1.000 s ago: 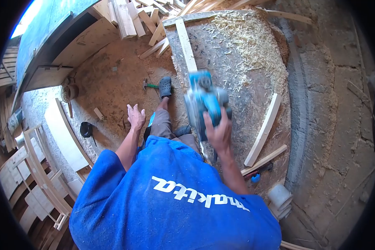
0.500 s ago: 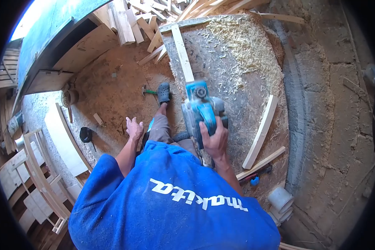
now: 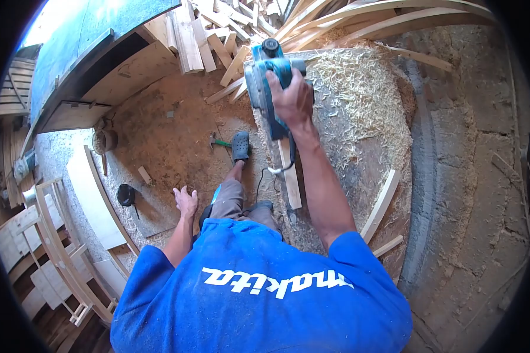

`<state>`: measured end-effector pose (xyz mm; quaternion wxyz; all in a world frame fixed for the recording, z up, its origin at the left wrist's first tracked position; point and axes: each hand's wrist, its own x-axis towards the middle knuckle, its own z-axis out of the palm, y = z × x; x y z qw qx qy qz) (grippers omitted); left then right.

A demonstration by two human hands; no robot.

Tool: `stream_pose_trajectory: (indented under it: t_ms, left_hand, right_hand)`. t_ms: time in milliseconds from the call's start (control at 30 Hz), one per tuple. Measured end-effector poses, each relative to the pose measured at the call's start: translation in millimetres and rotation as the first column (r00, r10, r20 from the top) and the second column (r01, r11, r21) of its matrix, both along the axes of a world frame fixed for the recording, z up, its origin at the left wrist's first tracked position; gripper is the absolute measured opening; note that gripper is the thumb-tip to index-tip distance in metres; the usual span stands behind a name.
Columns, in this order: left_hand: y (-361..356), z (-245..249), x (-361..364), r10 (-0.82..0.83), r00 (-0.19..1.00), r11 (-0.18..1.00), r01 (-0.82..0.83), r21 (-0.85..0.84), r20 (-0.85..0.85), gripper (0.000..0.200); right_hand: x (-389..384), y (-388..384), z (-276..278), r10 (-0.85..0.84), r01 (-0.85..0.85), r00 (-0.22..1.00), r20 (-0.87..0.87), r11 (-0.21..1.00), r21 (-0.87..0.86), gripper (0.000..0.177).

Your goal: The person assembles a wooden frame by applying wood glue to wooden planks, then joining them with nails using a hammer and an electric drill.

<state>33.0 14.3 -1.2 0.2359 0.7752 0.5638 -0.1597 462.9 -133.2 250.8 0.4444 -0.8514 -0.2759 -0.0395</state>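
My right hand [image 3: 293,101] is wrapped round the handle of a teal electric planer [image 3: 255,82]. The planer sits over the far end of a narrow wooden strip [image 3: 290,176], whose near part shows behind the tool. That strip lies along the left side of a shavings-strewn workbench [image 3: 330,170]. A cord trails from the planer's rear. Off to the left, my left hand [image 3: 186,202] hangs in the air beside my leg, fingers spread, holding nothing.
Pale wood shavings [image 3: 359,88] heap on the bench's far right. Another wooden strip [image 3: 381,205] lies at its right edge. Loose boards [image 3: 194,44] pile up beyond the bench. A green-handled hammer [image 3: 221,142] rests on the floor near my shoe [image 3: 240,146]. A white board [image 3: 97,197] leans at left.
My right hand has pushed the planer forward along the strip to its far end, uncovering the near part. My left hand stays about where it was, still open.
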Motion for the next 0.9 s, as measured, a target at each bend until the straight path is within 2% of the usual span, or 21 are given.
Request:
stream_pose_trajectory:
  t_ms: [33,100,133,167,233,267,300,367,400,433,500,567,633,700,733,800,900]
  left_hand:
    - [4,0,-3,0.029,1.0,1.0,-0.029,-0.006,-0.009,0.062]
    - [12,0,-5,0.035,0.999,0.999,-0.035,0.003,-0.017,0.063]
    - [16,2,-6,0.045,0.998,0.999,-0.045,0.003,-0.033,0.062]
    - [18,6,-8,0.052,0.997,0.999,-0.052,0.001,-0.05,0.062]
    - [24,19,1,0.061,0.997,0.998,-0.061,0.003,-0.04,0.061]
    - [25,25,8,0.082,0.996,0.997,-0.082,0.001,-0.033,0.06]
    - [28,20,16,0.059,0.998,0.998,-0.059,-0.003,-0.013,0.06]
    - [37,1,23,0.02,0.984,0.997,-0.033,0.068,0.179,0.058]
    - [38,-9,34,-0.075,0.958,0.988,0.034,0.15,0.277,0.056]
    - [35,-5,56,-0.094,0.951,0.987,0.051,0.151,0.295,0.056]
    - [15,30,122,-0.118,0.768,0.99,0.041,0.135,0.63,0.06]
    - [-30,90,189,-0.194,0.647,0.98,0.097,0.172,0.738,0.058]
    - [-77,120,240,-0.283,0.49,0.955,0.222,0.195,0.825,0.071]
    - [-132,147,275,-0.441,0.536,0.879,0.42,0.225,0.72,0.087]
    - [-153,129,287,-0.404,0.503,0.891,0.406,0.203,0.764,0.092]
    - [-184,90,310,-0.354,0.465,0.911,0.368,0.187,0.812,0.096]
    - [-201,117,315,-0.313,0.403,0.919,0.358,0.167,0.86,0.097]
  right_hand:
    - [15,13,-1,0.01,-0.01,1.0,0.016,1.0,0.001,0.045]
    - [38,35,1,0.029,-0.018,0.985,-0.168,0.998,0.065,0.049]
    - [46,46,6,0.015,-0.004,0.991,-0.137,0.997,0.075,0.048]
    - [52,52,11,0.041,-0.021,0.979,-0.198,0.995,0.099,0.05]
    - [52,52,9,-0.015,0.019,0.976,-0.216,1.0,0.016,0.042]
    - [44,41,9,0.039,-0.016,0.972,-0.232,0.994,0.104,0.048]
    - [36,31,-8,-0.046,0.055,0.988,-0.146,0.997,0.061,0.052]
    - [-4,-9,-2,-0.03,0.045,0.995,-0.1,0.988,0.148,0.049]
    - [-31,-32,12,-0.016,0.049,0.991,-0.134,0.968,0.246,0.047]
    - [-57,-59,18,-0.024,0.065,0.986,-0.168,0.968,0.243,0.044]
    - [-111,-115,30,-0.065,0.122,0.959,-0.276,0.973,0.195,0.038]
    - [-164,-171,38,-0.102,0.185,0.905,-0.412,0.969,0.166,0.033]
    - [-220,-220,46,-0.218,0.291,0.885,-0.412,0.949,0.123,0.031]
    - [-276,-265,44,-0.339,0.431,0.825,-0.453,0.895,0.116,0.03]
    - [-303,-285,46,-0.397,0.487,0.784,-0.477,0.87,0.077,0.03]
    - [-358,-319,50,-0.494,0.619,0.711,-0.501,0.778,0.111,0.03]
    - [-426,-356,58,-0.608,0.772,0.584,-0.537,0.62,0.137,0.029]
